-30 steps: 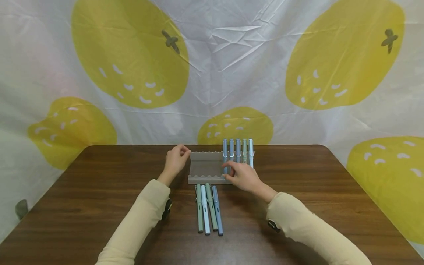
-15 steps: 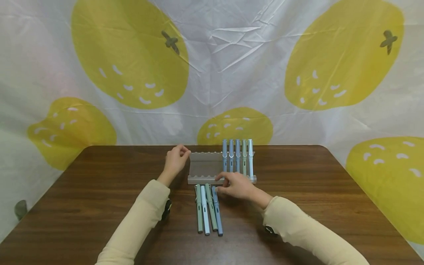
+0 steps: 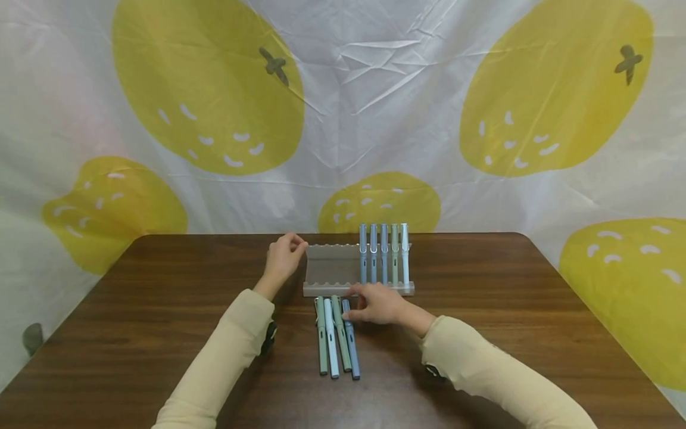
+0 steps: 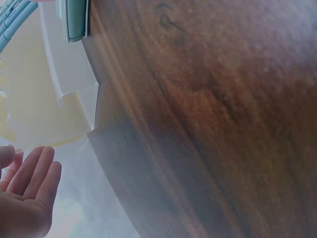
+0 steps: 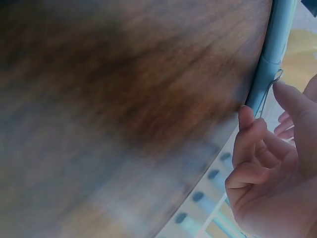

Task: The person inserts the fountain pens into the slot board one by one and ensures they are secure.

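The right hand (image 3: 377,302) pinches the cap end of a blue pen (image 3: 351,345) between thumb and forefinger, the other fingers bent inward; the pen lies on the table (image 3: 161,333), rightmost of a loose group of four. The left hand (image 3: 284,259) is at the back left corner of a clear rack (image 3: 332,271), three fingers fairly straight in the left wrist view; whether thumb and forefinger grip the edge, I cannot tell.

Left of the blue pen lie a green pen (image 3: 341,342), a pale blue pen (image 3: 331,339) and an outer green pen (image 3: 322,339), cap ends just short of the rack's front lip, leaving only a narrow strip there. Five pens (image 3: 384,262) stand in a row, leaning back, in the rack's right half, up to its right edge; the notches left of them lie exposed. Beyond both arms the wood runs wide to the table's side edges, and the far edge, near behind the rack, meets a lemon-print cloth (image 3: 343,137).
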### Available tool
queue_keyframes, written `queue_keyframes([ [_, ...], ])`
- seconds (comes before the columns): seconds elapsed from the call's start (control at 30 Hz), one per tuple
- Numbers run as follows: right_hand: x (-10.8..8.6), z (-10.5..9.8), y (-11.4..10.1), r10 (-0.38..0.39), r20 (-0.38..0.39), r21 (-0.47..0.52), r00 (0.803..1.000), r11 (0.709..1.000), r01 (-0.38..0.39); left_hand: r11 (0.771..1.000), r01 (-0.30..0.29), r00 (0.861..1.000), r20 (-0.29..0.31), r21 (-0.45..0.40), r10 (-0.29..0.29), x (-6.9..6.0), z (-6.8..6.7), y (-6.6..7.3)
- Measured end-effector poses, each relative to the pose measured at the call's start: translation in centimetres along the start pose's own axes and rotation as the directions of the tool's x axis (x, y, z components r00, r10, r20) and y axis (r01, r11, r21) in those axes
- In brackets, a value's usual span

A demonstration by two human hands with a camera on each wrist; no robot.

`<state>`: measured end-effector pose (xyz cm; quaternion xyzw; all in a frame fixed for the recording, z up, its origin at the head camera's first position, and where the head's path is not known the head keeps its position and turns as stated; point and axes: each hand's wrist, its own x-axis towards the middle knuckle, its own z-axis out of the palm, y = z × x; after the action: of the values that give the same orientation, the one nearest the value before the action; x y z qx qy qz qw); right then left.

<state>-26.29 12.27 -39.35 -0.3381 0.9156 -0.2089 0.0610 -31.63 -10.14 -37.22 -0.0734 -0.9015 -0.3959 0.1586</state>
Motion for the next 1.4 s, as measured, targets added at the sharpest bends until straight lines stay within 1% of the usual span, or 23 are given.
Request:
queue_keyframes([
  [0.13, 0.03, 0.01, 0.01, -0.012, 0.034, -0.004, 0.999, 1.0, 0.012, 1.0, 0.001, 1.0, 0.001, -0.004, -0.001, 0.03, -0.02, 0.0],
  [0.33, -0.11, -0.14, -0.08, -0.026, 0.106, 0.085, 0.994, 0.996, 0.017, 1.0, -0.008, 1.0, -0.004, -0.004, 0.008, 0.05, -0.02, 0.04],
  [0.47, -0.24, -0.22, -0.13, -0.034, 0.124, 0.125, 0.992, 0.992, 0.018, 1.0, -0.01, 1.0, -0.003, -0.006, 0.01, 0.02, -0.02, 0.05],
  [0.6, -0.31, -0.25, -0.16, -0.028, 0.129, 0.133, 0.991, 0.991, 0.011, 1.0, -0.007, 1.0, 0.0, -0.003, 0.007, 0.03, 0.04, -0.05],
  [0.77, -0.21, -0.24, -0.36, -0.014, 0.119, 0.121, 0.993, 0.993, -0.001, 1.0, -0.01, 1.0, -0.006, -0.001, 0.01, 0.11, 0.06, -0.08],
  [0.93, -0.16, -0.02, -0.46, 0.007, 0.082, 0.102, 0.997, 0.995, -0.016, 1.0, -0.003, 1.0, -0.006, 0.002, 0.003, 0.13, 0.07, -0.11],
  [1.07, -0.27, 0.17, -0.42, -0.004, 0.038, 0.084, 0.999, 0.996, 0.0, 1.0, 0.007, 1.0, -0.006, 0.001, -0.007, 0.14, 0.07, -0.11],
  [1.2, -0.38, 0.27, -0.47, -0.006, 0.005, 0.073, 1.0, 0.997, 0.006, 1.0, 0.004, 1.0, -0.01, 0.006, -0.004, 0.16, 0.05, -0.09],
  [1.4, -0.53, 0.27, -0.63, -0.004, -0.016, 0.064, 1.0, 0.998, 0.005, 1.0, -0.009, 1.0, -0.013, 0.01, 0.009, 0.1, -0.06, 0.13],
])
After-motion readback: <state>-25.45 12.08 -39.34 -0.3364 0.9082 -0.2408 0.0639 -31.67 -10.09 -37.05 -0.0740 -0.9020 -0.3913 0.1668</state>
